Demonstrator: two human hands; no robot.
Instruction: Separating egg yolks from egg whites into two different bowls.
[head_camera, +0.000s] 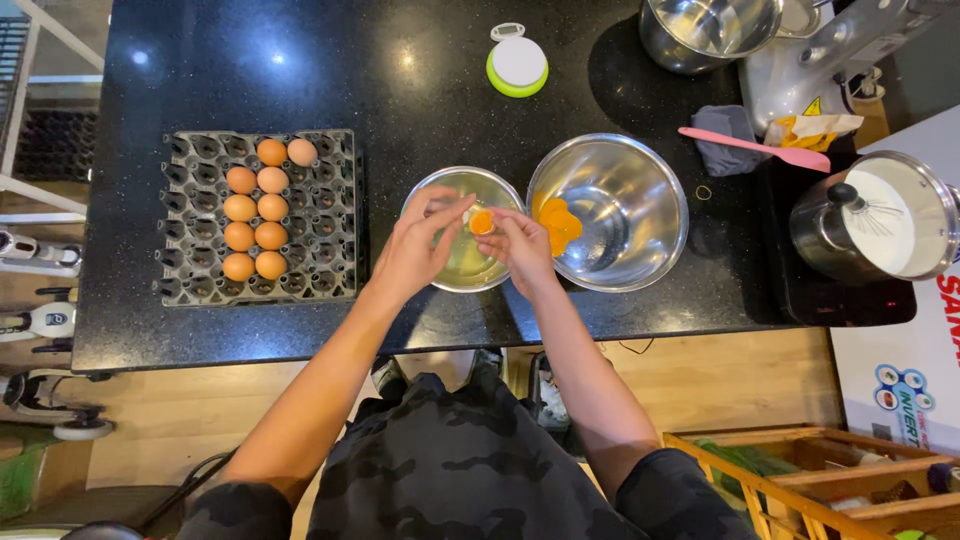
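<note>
Both my hands hold a cracked egg over the smaller steel bowl (497, 187). My left hand (418, 247) grips one shell half, and my right hand (520, 247) holds the other half with an orange yolk (481, 221) sitting in it. Clear egg white lies in that small bowl. To its right a larger steel bowl (628, 205) holds several yolks (556, 224). Left of my hands a dark grey egg tray (330, 215) carries several brown eggs (256, 222) in two columns.
All stands on a black speckled counter (400, 90). A white and green kitchen timer (518, 62) lies at the back. At the right are a pink spatula (755, 148), a stand mixer with its bowl (705, 30), and a pot with white liquid and a whisk (885, 217). A wooden crate (800, 480) sits on the floor.
</note>
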